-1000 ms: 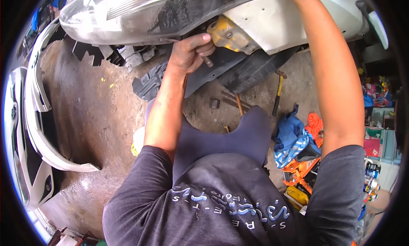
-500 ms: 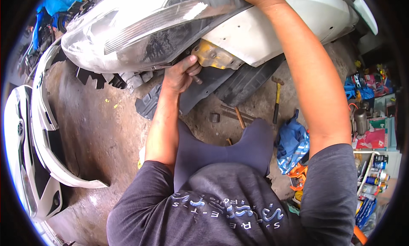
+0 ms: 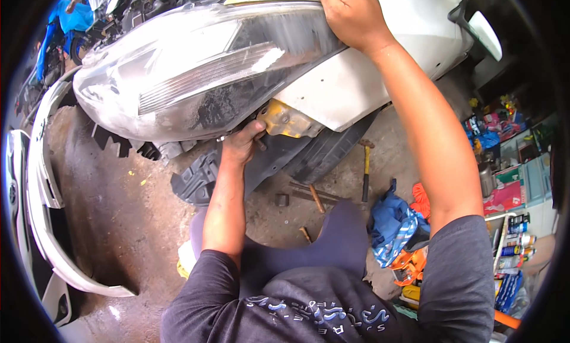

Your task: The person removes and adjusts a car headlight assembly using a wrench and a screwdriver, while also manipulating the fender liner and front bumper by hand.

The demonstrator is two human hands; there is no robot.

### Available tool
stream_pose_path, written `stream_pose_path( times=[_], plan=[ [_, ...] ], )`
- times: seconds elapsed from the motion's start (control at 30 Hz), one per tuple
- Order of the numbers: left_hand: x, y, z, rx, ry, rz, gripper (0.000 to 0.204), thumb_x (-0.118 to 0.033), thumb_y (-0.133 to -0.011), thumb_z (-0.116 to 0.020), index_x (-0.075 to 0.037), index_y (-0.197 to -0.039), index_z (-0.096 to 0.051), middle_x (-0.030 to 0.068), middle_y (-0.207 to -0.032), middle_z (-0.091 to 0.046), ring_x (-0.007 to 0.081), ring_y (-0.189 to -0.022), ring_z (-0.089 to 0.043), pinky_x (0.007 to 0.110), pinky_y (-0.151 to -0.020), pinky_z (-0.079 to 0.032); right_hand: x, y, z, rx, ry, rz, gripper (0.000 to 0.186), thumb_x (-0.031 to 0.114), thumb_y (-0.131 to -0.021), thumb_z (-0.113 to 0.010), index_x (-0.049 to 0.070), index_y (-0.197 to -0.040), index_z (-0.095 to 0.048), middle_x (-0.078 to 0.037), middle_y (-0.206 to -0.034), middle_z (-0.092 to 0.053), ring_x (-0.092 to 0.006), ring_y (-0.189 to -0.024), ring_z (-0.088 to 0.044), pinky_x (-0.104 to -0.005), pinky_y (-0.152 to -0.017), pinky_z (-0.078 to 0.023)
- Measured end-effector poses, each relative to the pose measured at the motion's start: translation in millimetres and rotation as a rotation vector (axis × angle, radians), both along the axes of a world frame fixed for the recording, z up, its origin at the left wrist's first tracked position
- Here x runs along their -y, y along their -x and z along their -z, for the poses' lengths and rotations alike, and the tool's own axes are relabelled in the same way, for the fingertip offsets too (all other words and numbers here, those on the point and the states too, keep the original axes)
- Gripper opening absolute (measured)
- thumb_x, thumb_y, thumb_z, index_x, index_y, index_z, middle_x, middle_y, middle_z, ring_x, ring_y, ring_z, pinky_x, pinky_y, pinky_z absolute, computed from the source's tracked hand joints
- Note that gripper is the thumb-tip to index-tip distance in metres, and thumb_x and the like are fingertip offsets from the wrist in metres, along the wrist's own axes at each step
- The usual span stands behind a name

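Note:
A car headlight (image 3: 196,64) with a hazy, scuffed lens sits at the front corner of a white fender (image 3: 332,88). Under its lower edge my left hand (image 3: 240,146) is closed, thumb up beside a yellow-marked metal bracket (image 3: 286,120). A small shiny metal end shows by that hand, but what the fingers hold cannot be made out. My right hand (image 3: 353,16) reaches to the headlight's upper rear corner beside the fender. Its fingers are bent and pressed together near the top edge; what lies in them is hidden.
Black plastic liner (image 3: 320,156) hangs below the fender. On the floor lie a hammer (image 3: 366,174), a wooden-handled tool (image 3: 316,199) and a blue bag (image 3: 389,221). A removed white bumper (image 3: 44,224) lies left; a rack of bottles and cans (image 3: 516,242) stands right.
The view has shifted, so the car sits lower in the picture and more of my right hand shows. My left hand stays closed under the headlight beside the bracket.

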State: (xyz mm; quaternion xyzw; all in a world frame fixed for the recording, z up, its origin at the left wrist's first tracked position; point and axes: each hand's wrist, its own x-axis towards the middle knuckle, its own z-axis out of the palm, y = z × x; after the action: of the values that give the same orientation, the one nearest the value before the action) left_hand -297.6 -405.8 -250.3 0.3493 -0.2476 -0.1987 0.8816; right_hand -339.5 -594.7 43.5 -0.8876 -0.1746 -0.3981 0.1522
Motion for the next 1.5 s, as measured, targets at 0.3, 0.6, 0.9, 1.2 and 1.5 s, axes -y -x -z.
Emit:
stream_pose_path(
  times=[0.3, 0.6, 0.9, 1.2, 1.5],
  plan=[
    [1, 1, -3, 0.015, -0.083, -0.072, 0.061, -0.019, -0.076, -0.088, 0.000, -0.127, -0.062, 0.0029, -0.093, -0.065, 0.0093, -0.059, -0.051, 0.023, -0.046, -0.041, -12, 14, 22, 0.245, 0.015, 0.145, 0.015, 0.001, -0.086, -0.047, -0.001, -0.087, -0.062, -0.020, -0.086, -0.063, -0.0338, -0.082, -0.064, -0.0408, -0.076, -0.050],
    [-33, 53, -34, -0.232, -0.056, 0.250, 0.038, -0.021, -0.093, -0.075, -0.001, -0.125, -0.065, -0.0058, -0.067, -0.044, 0.0057, -0.051, -0.035, 0.023, -0.044, -0.028, -67, 163, 156, -0.341, -0.918, -0.048, 0.023, -0.001, -0.094, -0.045, 0.000, -0.099, -0.067, -0.003, -0.084, -0.063, -0.0072, -0.074, -0.055, -0.0250, -0.068, -0.047],
    [-181, 128, -18, -0.254, -1.054, 0.257, 0.027, -0.029, -0.096, -0.074, -0.005, -0.108, -0.072, -0.0098, -0.064, -0.046, 0.0013, -0.050, -0.036, 0.022, -0.045, -0.027, 5, 355, 357, -0.830, -1.746, 0.386, 0.014, 0.003, -0.095, -0.055, 0.001, -0.101, -0.067, -0.005, -0.080, -0.062, -0.0129, -0.059, -0.059, -0.0290, -0.054, -0.050],
    [-94, 135, 141, 0.425, -1.583, 0.713, 0.026, -0.025, -0.097, -0.067, -0.001, -0.104, -0.074, 0.0198, -0.097, -0.075, 0.0268, -0.092, -0.072, 0.038, -0.084, -0.052, 139, 417, 493, -0.971, -1.716, 0.903, 0.023, 0.011, -0.090, -0.057, 0.006, -0.109, -0.069, -0.001, -0.081, -0.063, -0.0135, -0.070, -0.059, -0.0333, -0.072, -0.055],
    [-95, 199, 370, 1.008, -1.636, 0.449, 0.053, -0.039, -0.091, -0.070, -0.008, -0.134, -0.063, 0.0229, -0.133, -0.065, 0.0416, -0.119, -0.063, 0.049, -0.102, -0.050, 44, 417, 663, -1.633, -0.901, 0.286, 0.053, 0.037, -0.081, -0.084, 0.001, -0.117, -0.070, -0.023, -0.111, -0.072, -0.0369, -0.106, -0.069, -0.0460, -0.093, -0.052]
  ],
)
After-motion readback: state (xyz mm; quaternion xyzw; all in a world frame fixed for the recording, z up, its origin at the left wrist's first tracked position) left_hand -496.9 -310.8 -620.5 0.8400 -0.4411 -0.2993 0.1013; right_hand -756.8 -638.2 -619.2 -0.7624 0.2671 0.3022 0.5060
